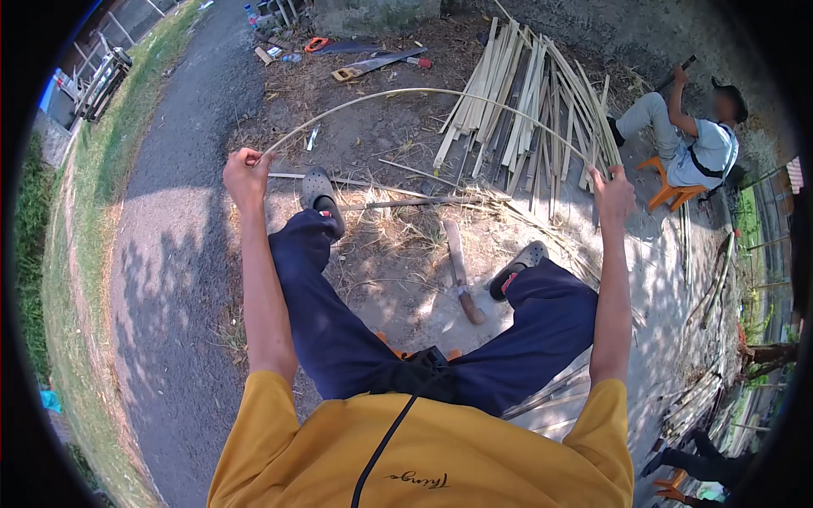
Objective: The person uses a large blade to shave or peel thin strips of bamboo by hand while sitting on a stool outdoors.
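A long, thin, pale bamboo-like strip bows in an arch before us.
Our left hand pinches its left end; the arch crosses our view of the loose pile of flat, pale strips; our right hand grips the right end. We judge it light and springy, likely to splinter if overbent, best held near both ends.

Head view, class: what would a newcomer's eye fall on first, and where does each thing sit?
First, the thin pale strip, bowed into a wide arch between the left grip and right grip. Next, the machete, lying between the grey clogs. Then the fanned pile of pale slats, right of centre near the top.
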The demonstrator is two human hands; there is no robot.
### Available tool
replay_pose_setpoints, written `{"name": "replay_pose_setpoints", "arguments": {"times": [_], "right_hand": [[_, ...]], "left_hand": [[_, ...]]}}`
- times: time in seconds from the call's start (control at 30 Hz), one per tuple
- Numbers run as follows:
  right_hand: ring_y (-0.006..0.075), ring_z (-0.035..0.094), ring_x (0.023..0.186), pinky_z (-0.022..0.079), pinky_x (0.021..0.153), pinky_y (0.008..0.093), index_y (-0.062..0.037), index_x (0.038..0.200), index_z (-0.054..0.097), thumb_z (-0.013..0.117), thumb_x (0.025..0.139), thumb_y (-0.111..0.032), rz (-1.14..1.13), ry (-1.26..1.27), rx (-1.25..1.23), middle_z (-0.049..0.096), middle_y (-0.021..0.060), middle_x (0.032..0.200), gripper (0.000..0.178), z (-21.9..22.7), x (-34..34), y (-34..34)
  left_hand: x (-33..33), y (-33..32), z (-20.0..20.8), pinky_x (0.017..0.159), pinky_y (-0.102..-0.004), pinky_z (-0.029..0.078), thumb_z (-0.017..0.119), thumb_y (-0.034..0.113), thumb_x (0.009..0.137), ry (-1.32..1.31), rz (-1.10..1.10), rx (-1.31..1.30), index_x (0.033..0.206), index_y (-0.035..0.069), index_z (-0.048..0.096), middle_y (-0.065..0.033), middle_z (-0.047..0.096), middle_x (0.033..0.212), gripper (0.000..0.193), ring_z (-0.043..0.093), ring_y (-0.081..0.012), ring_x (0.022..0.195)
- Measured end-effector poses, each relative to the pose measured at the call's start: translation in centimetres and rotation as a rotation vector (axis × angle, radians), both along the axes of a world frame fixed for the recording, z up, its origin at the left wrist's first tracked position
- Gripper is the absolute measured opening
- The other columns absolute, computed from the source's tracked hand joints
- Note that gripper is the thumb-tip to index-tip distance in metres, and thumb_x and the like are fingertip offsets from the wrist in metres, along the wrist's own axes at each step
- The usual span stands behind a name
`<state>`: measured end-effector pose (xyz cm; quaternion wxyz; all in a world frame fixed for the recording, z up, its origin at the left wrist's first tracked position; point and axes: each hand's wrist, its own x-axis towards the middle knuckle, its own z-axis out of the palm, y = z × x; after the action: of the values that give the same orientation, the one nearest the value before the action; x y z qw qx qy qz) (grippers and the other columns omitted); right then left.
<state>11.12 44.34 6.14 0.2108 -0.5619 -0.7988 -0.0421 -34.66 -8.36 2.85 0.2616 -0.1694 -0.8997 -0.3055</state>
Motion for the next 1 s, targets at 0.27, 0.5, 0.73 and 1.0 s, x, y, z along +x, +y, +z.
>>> {"name": "replay_pose_setpoints", "arguments": {"times": [0.27,0.5,0.73,1.0], "right_hand": [[0.0430,0.074,0.096,0.057,0.085,0.0536,-0.0133,0.119,0.070,0.078,0.083,-0.065,0.034,0.025,0.005,0.077,0.0207,0.092,0.064,0.5,-0.7,-0.7],[0.0416,0.075,0.096,0.057,0.086,0.0517,-0.0122,0.117,0.072,0.081,0.079,-0.062,0.045,0.084,-0.013,0.077,0.0188,0.089,0.063,1.3,-0.5,-1.2],[0.0368,0.076,0.093,0.057,0.086,0.0486,-0.0090,0.114,0.075,0.081,0.083,-0.056,0.068,0.098,-0.001,0.076,0.0166,0.079,0.056,0.2,0.4,0.2],[0.0377,0.074,0.090,0.056,0.081,0.0447,-0.0035,0.107,0.079,0.084,0.084,-0.049,0.231,0.201,0.039,0.075,0.0198,0.094,0.051,-2.4,3.8,2.8]], "left_hand": [[0.9,1.2,0.9,0.068,-0.0371,0.053,0.093,0.036,0.073,-0.113,0.057,0.006,0.083,0.004,0.074,-0.0074,0.068,0.074,0.039,0.064,-0.0209,0.066],[0.8,1.1,0.8,0.067,-0.0372,0.053,0.094,0.036,0.073,-0.092,0.039,0.000,0.079,0.005,0.074,-0.0086,0.069,0.072,0.038,0.065,-0.0217,0.066],[-0.2,0.4,-0.9,0.065,-0.0363,0.052,0.094,0.032,0.071,-0.090,0.014,0.006,0.079,0.005,0.074,-0.0097,0.069,0.074,0.035,0.066,-0.0221,0.068],[-2.1,-2.8,-3.4,0.069,-0.0400,0.053,0.098,0.032,0.067,0.154,-0.004,-0.015,0.093,0.006,0.078,-0.0098,0.066,0.081,0.042,0.064,-0.0240,0.074]]}}
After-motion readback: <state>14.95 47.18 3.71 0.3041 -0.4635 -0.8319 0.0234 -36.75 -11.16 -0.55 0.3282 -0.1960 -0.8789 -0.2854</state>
